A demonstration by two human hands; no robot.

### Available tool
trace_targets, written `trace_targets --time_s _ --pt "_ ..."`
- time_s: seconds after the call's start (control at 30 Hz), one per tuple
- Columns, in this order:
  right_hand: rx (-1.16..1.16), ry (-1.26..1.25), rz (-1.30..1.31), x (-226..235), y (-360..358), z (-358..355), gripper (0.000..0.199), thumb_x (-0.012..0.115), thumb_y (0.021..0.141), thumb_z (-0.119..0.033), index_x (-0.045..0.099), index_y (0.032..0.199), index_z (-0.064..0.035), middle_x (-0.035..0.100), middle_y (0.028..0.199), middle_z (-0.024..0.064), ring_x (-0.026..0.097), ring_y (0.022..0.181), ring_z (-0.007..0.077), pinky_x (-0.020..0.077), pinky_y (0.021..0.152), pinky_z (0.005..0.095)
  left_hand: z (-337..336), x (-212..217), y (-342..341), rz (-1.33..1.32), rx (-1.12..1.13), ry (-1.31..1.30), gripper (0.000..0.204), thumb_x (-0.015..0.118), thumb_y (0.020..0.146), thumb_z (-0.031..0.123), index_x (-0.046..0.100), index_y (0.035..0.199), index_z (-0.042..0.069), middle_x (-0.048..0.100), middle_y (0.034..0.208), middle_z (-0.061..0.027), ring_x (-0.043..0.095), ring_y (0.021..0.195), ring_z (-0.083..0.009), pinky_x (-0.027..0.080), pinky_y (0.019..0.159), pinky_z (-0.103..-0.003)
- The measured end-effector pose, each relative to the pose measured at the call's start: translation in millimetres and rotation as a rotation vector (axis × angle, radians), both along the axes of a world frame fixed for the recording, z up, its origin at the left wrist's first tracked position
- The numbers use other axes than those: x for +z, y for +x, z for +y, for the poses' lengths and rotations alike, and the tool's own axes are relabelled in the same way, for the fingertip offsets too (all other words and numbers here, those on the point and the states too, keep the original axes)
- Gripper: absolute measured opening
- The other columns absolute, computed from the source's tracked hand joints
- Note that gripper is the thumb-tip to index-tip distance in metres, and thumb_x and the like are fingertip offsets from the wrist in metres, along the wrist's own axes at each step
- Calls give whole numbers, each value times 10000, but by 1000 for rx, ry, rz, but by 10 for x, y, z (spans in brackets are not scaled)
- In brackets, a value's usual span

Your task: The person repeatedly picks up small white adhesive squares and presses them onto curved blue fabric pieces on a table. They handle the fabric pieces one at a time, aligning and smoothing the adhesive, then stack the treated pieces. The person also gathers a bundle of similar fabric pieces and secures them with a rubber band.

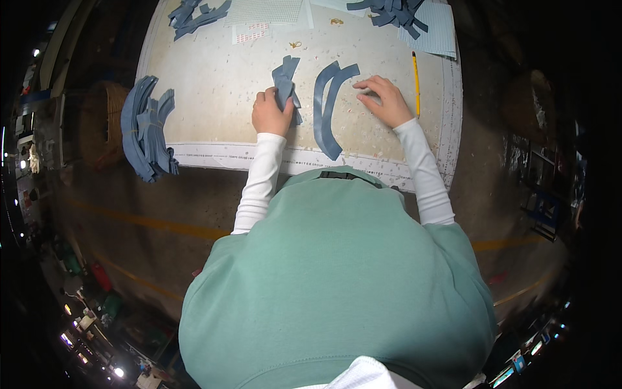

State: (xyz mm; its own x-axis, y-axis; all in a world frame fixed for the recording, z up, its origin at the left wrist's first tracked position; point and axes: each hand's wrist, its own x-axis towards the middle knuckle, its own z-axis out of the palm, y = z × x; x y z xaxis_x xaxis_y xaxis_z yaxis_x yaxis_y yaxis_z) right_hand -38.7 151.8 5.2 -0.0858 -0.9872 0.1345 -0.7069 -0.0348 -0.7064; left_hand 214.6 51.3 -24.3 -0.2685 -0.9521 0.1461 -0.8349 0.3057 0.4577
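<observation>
The pale desk (214, 104) was speckled with small scraps. From my end I saw the left hand (270, 117) holding a small blue bundle (285, 79), its fingers closed around the middle. The right hand (387, 104) hovered empty, thumb and fingers slightly parted, beside two curved blue strips (319, 107). Those strips overlapped low down, so I judged that a hasty pinch might drag both. A loose left grip could let the bundle fan apart. The stack of strips (134, 123) overhung the desk's corner; a knock from the left forearm might tip it off.

cloth strips (318, 111) w/ sl. sheen
</observation>
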Motion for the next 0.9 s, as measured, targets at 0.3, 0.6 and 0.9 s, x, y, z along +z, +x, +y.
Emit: trace_targets --time_s 0.3,0.6,0.9 --pt "-122 186 -805 -183 475 231 220 588 874 -101 615 1075 -16 629 973 41 601 934 129 478 827 242 -98 250 274 453 -69 477 205 647 812 196 632 946 42 650 816 -75 618 676 -158 481 625 -290" --pt "-267 107 -633 -463 602 116 275 706 736 -87 595 984 -47 648 754 54 621 635 98 496 608 227 -36 125 -55 216 -71 142 414 777 670 290 534 895 42 586 861 -101 584 761 -255 468 696 -337" --pt "-301 50 79 -290 303 256 468 747 647 -120 566 1079 -109 548 1014 93 517 996 287 450 853 373 -157 78 -15 30 75 219 531 817 597 326 516 947 65 610 833 -101 609 757 -266 478 681 -368"
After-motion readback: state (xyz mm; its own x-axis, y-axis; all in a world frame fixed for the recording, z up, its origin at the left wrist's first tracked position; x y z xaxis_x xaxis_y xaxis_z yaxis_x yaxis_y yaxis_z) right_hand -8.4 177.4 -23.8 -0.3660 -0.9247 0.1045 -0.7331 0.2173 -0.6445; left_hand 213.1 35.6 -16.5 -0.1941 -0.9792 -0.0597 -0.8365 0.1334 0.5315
